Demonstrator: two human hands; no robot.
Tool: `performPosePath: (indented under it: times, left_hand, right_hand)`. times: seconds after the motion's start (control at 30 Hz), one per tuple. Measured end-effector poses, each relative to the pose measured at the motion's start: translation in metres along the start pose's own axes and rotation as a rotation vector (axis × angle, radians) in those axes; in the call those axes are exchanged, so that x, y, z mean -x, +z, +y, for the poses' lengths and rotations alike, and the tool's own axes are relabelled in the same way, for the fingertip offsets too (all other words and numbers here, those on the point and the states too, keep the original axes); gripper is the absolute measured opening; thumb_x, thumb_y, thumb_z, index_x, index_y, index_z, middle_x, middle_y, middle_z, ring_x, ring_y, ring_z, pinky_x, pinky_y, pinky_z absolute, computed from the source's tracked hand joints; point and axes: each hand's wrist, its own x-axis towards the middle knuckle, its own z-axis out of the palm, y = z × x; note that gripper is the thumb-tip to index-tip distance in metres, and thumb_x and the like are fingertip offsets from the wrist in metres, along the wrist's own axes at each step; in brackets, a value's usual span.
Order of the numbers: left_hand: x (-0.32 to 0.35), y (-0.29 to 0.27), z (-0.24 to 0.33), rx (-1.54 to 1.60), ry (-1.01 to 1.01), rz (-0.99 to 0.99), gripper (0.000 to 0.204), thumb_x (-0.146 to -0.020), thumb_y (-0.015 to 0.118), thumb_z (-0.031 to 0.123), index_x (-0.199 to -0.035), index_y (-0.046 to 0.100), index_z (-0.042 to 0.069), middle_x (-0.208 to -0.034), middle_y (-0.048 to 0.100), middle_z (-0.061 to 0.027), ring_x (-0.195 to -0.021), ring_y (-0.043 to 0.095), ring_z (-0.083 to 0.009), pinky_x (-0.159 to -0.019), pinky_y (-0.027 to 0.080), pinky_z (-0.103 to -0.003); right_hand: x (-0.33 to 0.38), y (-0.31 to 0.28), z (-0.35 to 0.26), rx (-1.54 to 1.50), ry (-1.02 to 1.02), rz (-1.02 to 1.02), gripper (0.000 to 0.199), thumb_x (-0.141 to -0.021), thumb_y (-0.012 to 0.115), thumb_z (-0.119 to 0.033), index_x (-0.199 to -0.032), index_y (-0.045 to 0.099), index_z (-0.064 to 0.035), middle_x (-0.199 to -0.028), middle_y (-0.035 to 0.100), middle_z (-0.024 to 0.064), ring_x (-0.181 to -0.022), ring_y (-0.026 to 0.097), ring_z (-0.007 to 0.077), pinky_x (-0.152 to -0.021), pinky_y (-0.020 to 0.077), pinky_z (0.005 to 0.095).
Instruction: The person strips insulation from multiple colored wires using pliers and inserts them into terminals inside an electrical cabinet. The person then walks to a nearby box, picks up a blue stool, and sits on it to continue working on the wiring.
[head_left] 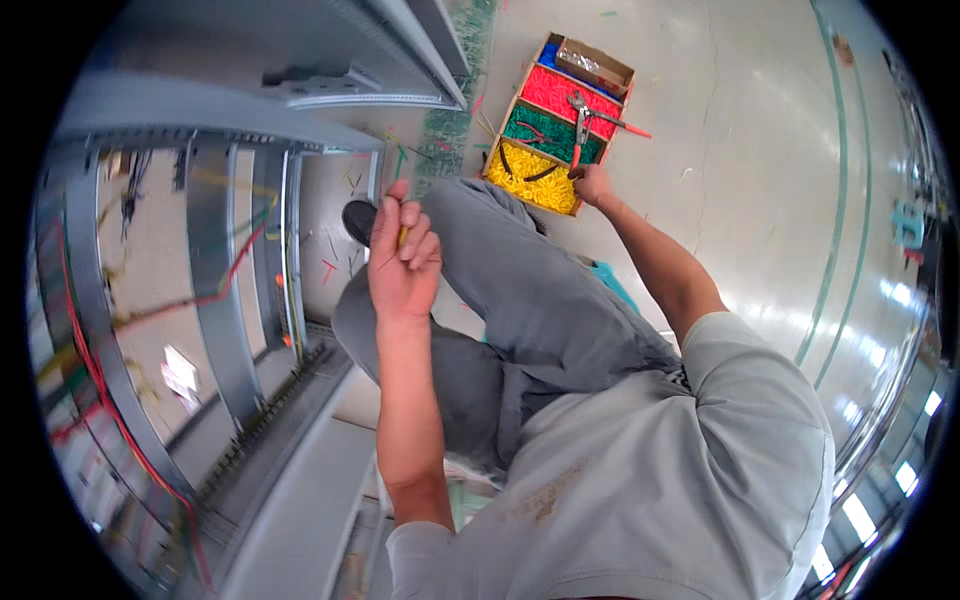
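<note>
My left hand [405, 255] is raised over my left knee, its fingers curled around a small yellow piece [403, 237], most of which they hide. At the near right corner of a divided cardboard box [579, 203], my right hand [592, 185] has its fingers closed at the end of a red handle of a pair of pliers [582, 115]. Its other red handle sticks out past the box's right side. The compartments hold small yellow [525, 185], green [560, 145], red [552, 92] and blue pieces. Dark-handled pliers [541, 174] lie on the yellow pieces, red-handled ones [532, 131] on the green.
A grey metal cabinet frame [215, 290] with red and yellow wires [95, 370] stands along the left. Its open panel [270, 60] reaches across the upper left. A smaller cardboard box [598, 68] sits at the divided box's far end. Scraps of coloured wire litter the floor.
</note>
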Motion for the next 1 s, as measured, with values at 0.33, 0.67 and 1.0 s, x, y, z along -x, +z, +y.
performPosePath:
  times: [0.33,0.67,1.0]
  left_hand:
    - [-0.175,0.007,-0.091,0.113,-0.245,0.126,0.034,-0.11,0.048,0.032,-0.116,0.06,0.001,-0.084,0.051,-0.0041,-0.059,0.039,-0.0085,-0.051,0.032,-0.023]
    - [-0.206,0.017,-0.096,0.078,-0.188,0.256,0.04,-0.111,0.042,0.035,-0.112,0.063,0.001,-0.091,0.055,-0.0088,-0.067,0.044,-0.0136,-0.059,0.037,-0.026]
    - [-0.213,0.019,-0.102,0.044,-0.129,0.292,0.044,-0.111,0.041,0.038,-0.117,0.062,0.0,-0.104,0.061,-0.0118,-0.086,0.054,-0.0191,-0.074,0.045,-0.031]
  right_hand:
    - [-0.133,0.044,-0.025,0.061,0.065,0.127,0.03,-0.083,0.061,-0.011,-0.109,0.074,-0.0116,-0.106,0.072,0.0212,-0.104,0.067,0.0386,-0.09,0.0545,0.049]
    - [-0.201,0.083,-0.024,0.341,0.08,0.144,0.041,-0.089,0.06,-0.01,-0.129,0.066,-0.0169,-0.115,0.068,0.0219,-0.108,0.066,0.0386,-0.09,0.0557,0.0473]
    - [-0.209,0.078,-0.004,0.167,0.041,0.149,0.024,-0.084,0.065,-0.015,-0.107,0.073,-0.01,-0.103,0.071,0.0225,-0.095,0.069,0.0408,-0.083,0.0562,0.0498]
